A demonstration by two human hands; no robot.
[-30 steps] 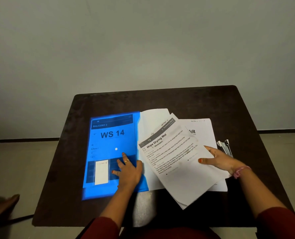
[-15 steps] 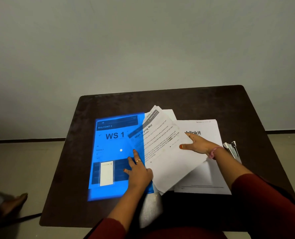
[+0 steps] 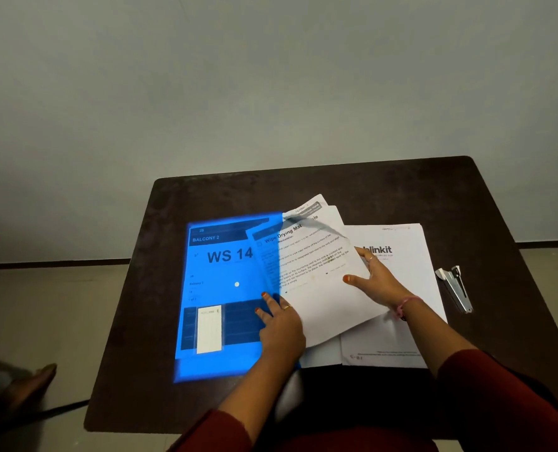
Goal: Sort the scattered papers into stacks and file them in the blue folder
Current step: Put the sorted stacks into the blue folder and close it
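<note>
A translucent blue folder (image 3: 225,288) lies on the left half of the dark table (image 3: 385,190); a sheet reading "WS 14" shows through it. My left hand (image 3: 279,321) rests flat on the folder's right edge, fingers straight. A stack of white papers headed "Wipe Drying Mat" (image 3: 320,282) sits tilted, its left part under the blue cover. My right hand (image 3: 373,278) grips the stack's right edge, thumb on top. Under it, to the right, lies a "blinkit" sheet (image 3: 401,265).
A metal stapler (image 3: 455,288) lies by the table's right edge. A grey wall rises just behind the table. On the floor at the lower left a foot (image 3: 29,384) shows.
My right hand has slid the "Wipe Drying Mat" stack leftward, so its left part now lies under the blue cover. The left hand has stayed on the folder.
</note>
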